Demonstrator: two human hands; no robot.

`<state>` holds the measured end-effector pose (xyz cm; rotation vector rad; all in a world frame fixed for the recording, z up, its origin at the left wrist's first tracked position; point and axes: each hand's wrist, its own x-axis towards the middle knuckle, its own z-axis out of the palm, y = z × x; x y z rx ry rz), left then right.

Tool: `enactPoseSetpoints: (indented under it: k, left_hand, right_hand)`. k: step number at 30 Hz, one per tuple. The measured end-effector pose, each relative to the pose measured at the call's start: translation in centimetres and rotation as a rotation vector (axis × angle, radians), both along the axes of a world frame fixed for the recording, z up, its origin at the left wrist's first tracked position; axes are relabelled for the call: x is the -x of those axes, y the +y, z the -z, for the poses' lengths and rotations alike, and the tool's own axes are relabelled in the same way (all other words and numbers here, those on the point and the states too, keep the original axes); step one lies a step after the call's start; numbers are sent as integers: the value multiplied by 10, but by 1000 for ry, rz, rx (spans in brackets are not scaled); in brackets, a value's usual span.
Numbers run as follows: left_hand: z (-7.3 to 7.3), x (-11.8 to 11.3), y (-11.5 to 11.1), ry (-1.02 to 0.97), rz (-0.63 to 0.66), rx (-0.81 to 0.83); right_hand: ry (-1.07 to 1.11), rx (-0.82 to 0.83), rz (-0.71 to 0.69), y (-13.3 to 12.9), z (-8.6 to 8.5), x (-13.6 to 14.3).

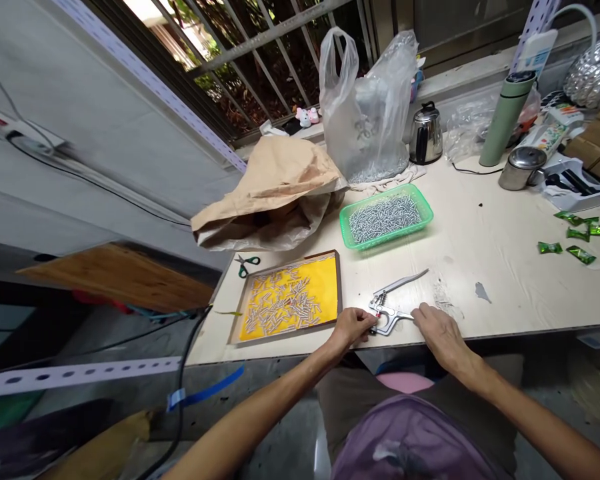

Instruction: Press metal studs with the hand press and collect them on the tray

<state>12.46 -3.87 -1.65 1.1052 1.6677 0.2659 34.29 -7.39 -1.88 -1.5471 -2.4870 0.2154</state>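
Observation:
Silver metal pliers [391, 317] with a spring between two spread handles lie at the table's front edge. My right hand [441, 335] is closed on the end of the lower handle; the upper handle points away, untouched. At the head of the pliers, my left hand [354, 327] is pinched together, and what its fingertips hold is too small to make out. A bit of red shows beside those fingertips. Left of that hand lies a shallow tray [332, 287] with a yellow bottom and many small metal pins [291, 307]. Beyond the pliers stands a green plastic basket [425, 212] full of small silver pieces [385, 219].
Behind the tray lie a brown paper bag [280, 173] and small scissors [247, 265]. A plastic bag [365, 113], a steel kettle [427, 133] and a green thermos [507, 120] stand along the back. Several green-wrapped sweets [579, 233] lie at the right.

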Motion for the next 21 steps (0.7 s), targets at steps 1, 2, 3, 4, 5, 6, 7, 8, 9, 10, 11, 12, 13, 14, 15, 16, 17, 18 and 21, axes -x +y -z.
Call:
enactPoseSetpoints:
  k: [1, 2, 3, 4, 5, 6, 7, 8, 9, 10, 11, 12, 13, 14, 15, 16, 17, 18, 21]
  left_hand:
    - [-2, 0, 0, -23, -7, 8]
    - [-3, 0, 1, -33, -6, 12]
    - [-5, -1, 1, -32, 3, 13]
    - [-6, -1, 2, -21, 16, 14]
    - [-7, -1, 3, -6, 37, 17]
    - [-8, -1, 4, 11, 59, 20]
    - [-9, -1, 5, 27, 79, 25]
    - [-10, -2, 6, 39, 96, 34]
    - [-11, -2, 7, 52, 108, 48]
    - [-12, -2, 8, 66, 117, 60]
    - [-13, -3, 9, 82, 121, 64]
    - [-14, -3, 9, 104, 128, 55]
    - [-15, -4, 9, 129, 141, 34]
    - [-15, -4, 9, 150, 149, 8]
    - [-16, -4, 9, 161, 145, -7]
    - [-16, -4, 9, 153, 127, -4]
    - [-16, -3, 9, 126, 97, 24]
    - [-16, -3, 8, 83, 61, 68]
    - [-14, -1, 7, -45, -44, 195]
  right_hand:
    - [-10, 0, 0, 0, 0, 0]
    - [-22, -5, 0, 0, -1, 1]
    - [-37, -13, 1, 0, -1, 1]
    - [-50, -23, 1, 0, -2, 1]
    - [-61, -36, -2, 0, -2, 2]
    - [-68, -49, -5, 0, -2, 2]
    - [-72, -61, -8, 0, -1, 2]
    - [-74, -70, -11, 0, -1, 2]
    - [-73, -75, -14, 0, 0, 3]
    - [-72, -76, -17, 0, 0, 2]
    - [-74, -76, -16, 0, 0, 2]
    - [-76, -74, -18, 0, 1, 2]
    - [-80, -71, -21, 0, 1, 2]
    - [-84, -67, -24, 0, 0, 2]
    - [-88, -63, -27, 0, 0, 2]
    - [-90, -59, -29, 0, 0, 1]
    - [-89, -55, -31, 0, -1, 1]
    - [-86, -52, -35, 0, -1, 1]
    - [-71, -52, -45, 0, -2, 0]
